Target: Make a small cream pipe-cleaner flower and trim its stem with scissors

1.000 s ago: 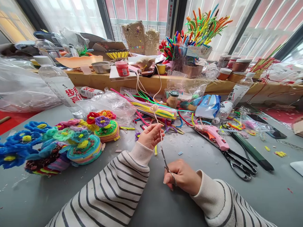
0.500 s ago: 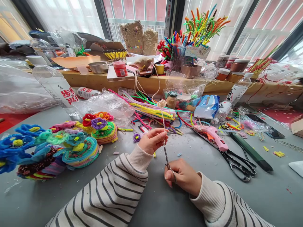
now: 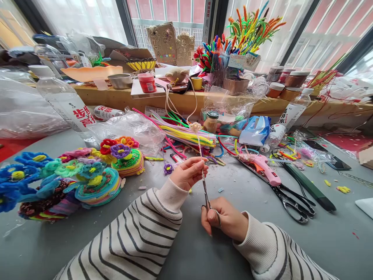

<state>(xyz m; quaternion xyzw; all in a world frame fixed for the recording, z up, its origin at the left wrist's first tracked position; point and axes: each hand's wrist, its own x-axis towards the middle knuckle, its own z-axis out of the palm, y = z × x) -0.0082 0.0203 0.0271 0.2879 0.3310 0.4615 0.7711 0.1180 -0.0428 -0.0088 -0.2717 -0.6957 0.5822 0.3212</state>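
Observation:
My left hand (image 3: 189, 173) pinches the thin stem of a cream pipe-cleaner flower (image 3: 195, 127), which stands up from my fingers. My right hand (image 3: 225, 219) is closed round the handles of small scissors (image 3: 206, 196). Their blades point up and meet the stem just below my left fingers. Both hands hover over the grey table (image 3: 186, 249), near its front. My sleeves are white with dark stripes.
Finished pipe-cleaner flowers (image 3: 72, 175) lie in a heap at the left. A pink glue gun (image 3: 264, 165), large black scissors (image 3: 297, 202) and a dark green bar (image 3: 309, 186) lie to the right. Loose pipe cleaners (image 3: 186, 134), plastic bags and water bottles (image 3: 65, 103) fill the middle and back.
My left hand has shifted slightly right and the flower stem now stands more upright. The scissors in my right hand have come up to the stem.

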